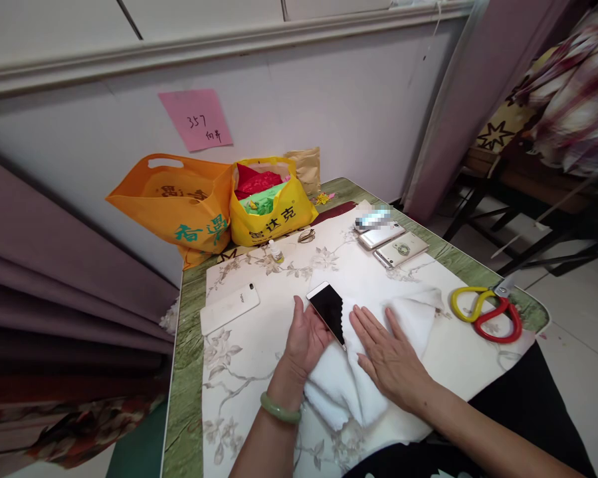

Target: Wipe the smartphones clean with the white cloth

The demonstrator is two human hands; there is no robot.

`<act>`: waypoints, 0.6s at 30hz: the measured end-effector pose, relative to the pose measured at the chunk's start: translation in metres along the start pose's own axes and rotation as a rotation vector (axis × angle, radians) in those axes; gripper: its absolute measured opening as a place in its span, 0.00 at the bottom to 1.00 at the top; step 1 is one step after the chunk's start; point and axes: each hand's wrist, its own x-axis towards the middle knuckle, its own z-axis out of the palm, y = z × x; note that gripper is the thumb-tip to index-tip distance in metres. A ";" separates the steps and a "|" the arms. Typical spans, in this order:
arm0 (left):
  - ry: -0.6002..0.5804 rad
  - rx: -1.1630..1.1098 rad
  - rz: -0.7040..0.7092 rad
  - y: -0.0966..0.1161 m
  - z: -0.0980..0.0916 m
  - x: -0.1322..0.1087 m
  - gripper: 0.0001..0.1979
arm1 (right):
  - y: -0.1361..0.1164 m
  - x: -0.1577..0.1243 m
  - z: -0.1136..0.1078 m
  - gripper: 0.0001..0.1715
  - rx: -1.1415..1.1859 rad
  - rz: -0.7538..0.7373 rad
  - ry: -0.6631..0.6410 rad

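Note:
A smartphone [327, 307] with a white top edge and dark screen rests tilted in my left hand [306, 338]. The fingers pass beneath it, and the thumb is raised along its left side. Over the phone's right part lies a white cloth [363, 392], hiding that side of the screen. My right hand [391, 358] is flat on the cloth, its fingers stretched out and slightly spread. Left of my hands, a white phone [230, 310] lies back side up on the floral table cover [249, 378].
Large scissors [488, 312] with yellow and red handles lie at the right. Several phones, including a gold phone with a ring [402, 250], lie at the back right. An orange bag [179, 199], a filled yellow bag [274, 212] and a small bottle [276, 252] stand at the back.

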 end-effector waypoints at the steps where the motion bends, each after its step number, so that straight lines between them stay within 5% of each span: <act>1: -0.001 0.007 0.006 0.000 0.001 0.000 0.30 | -0.001 -0.004 -0.002 0.41 -0.003 -0.005 0.001; 10: 0.028 0.054 0.045 -0.001 0.015 -0.004 0.29 | -0.013 -0.025 -0.007 0.38 0.026 -0.132 -0.017; 14: -0.004 0.051 0.029 -0.001 0.017 -0.003 0.31 | -0.012 -0.013 -0.011 0.37 0.125 -0.237 -0.075; 18: 0.115 0.052 0.118 -0.003 0.010 0.000 0.29 | -0.009 0.009 -0.011 0.40 0.216 -0.265 -0.125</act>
